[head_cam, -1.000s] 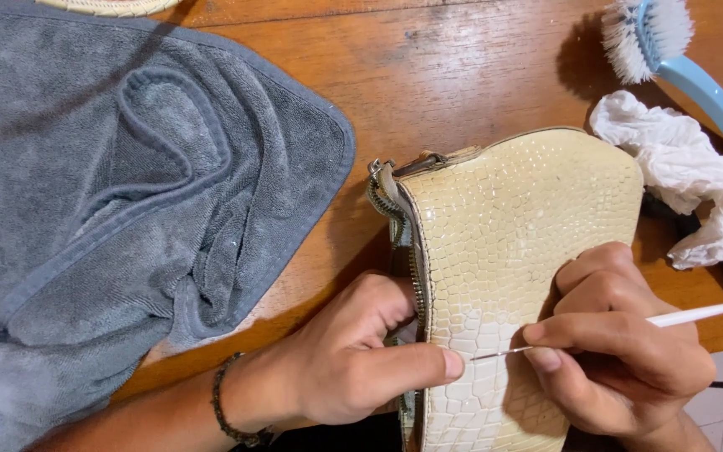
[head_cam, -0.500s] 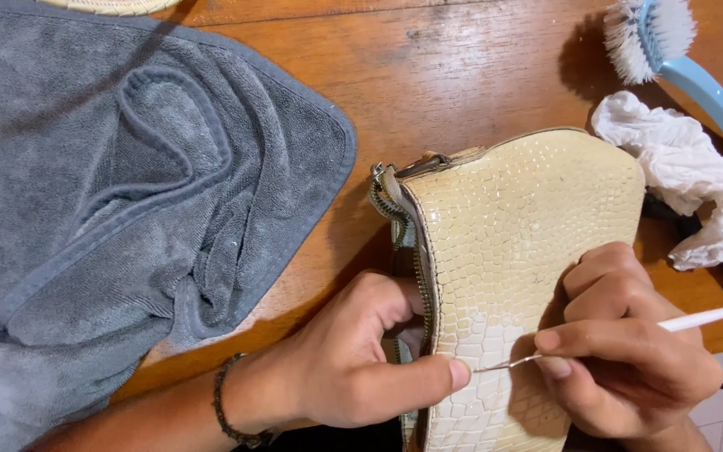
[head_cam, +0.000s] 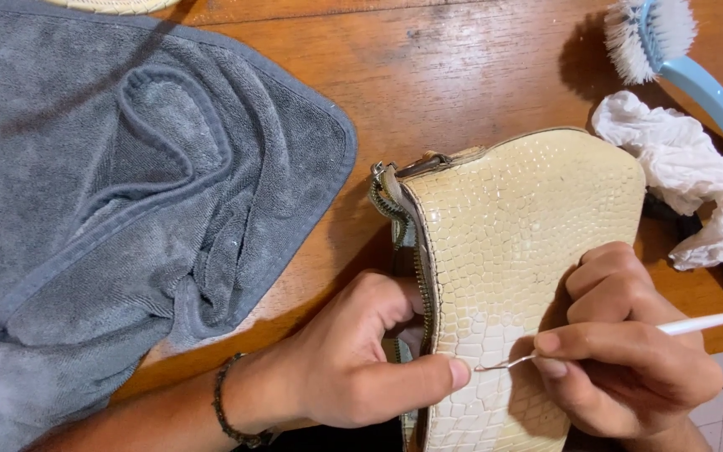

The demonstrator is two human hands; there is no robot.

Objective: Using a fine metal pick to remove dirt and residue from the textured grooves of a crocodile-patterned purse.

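Note:
A cream bag (head_cam: 520, 218) with a scale-patterned surface and a metal zip along its left edge lies on the wooden table (head_cam: 462, 67). My left hand (head_cam: 353, 360) grips the bag's zip edge, thumb pressed on the front face. My right hand (head_cam: 629, 351) holds a thin white-handled metal hook tool (head_cam: 696, 322) like a pen. The tool's bent tip touches the bag's surface just right of my left thumb.
A crumpled grey towel (head_cam: 110, 192) covers the left half of the table. A blue-handled brush (head_cam: 679, 59) with white bristles lies at the top right, beside a crumpled white cloth (head_cam: 696, 176). A black cord runs by the table's right edge.
My right hand and the tool have slid down the bag's face toward the lower edge. My left hand keeps its grip on the zip edge.

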